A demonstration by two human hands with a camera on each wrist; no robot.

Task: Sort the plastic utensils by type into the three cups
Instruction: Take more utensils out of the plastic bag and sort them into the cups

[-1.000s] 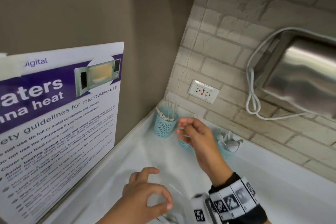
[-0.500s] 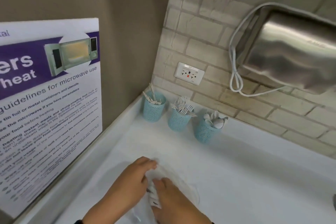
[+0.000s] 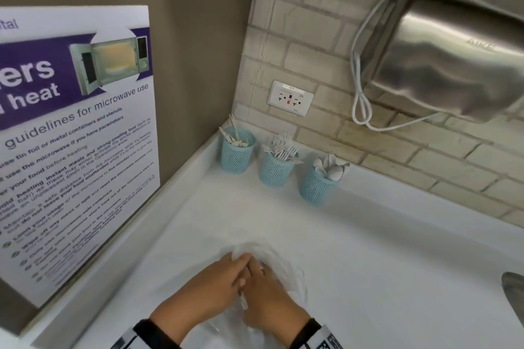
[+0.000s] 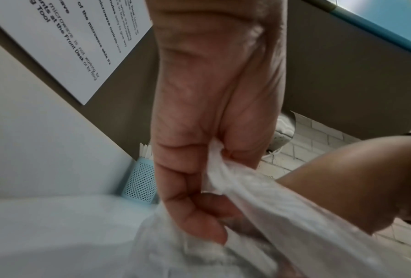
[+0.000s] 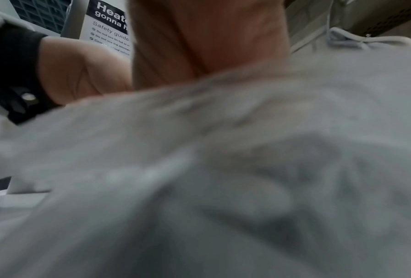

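Between both sets of fingers now is the bag (image 3: pixel 279 263) on the bench (image 3: pixel 382 249): the right hand (image 3: pixel 269 300) has come back from the cups (image 3: pixel 276 170). Left hand (image 3: pixel 209 289) pinches the film; right's grip is hidden, likely fetching another utensil.

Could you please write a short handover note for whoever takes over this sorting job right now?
Left hand: grips a bunched edge of the clear plastic bag on the white counter.
Right hand: on or in the same bag beside the left; its grip is hidden.
Three blue mesh cups stand along the back wall: left cup with knife-like pieces, middle cup with forks, right cup with spoons.
Done: each cup already holds one type.
Left: the bag seems to hold more utensils, though how many is unclear; take them out and drop each into its matching cup.
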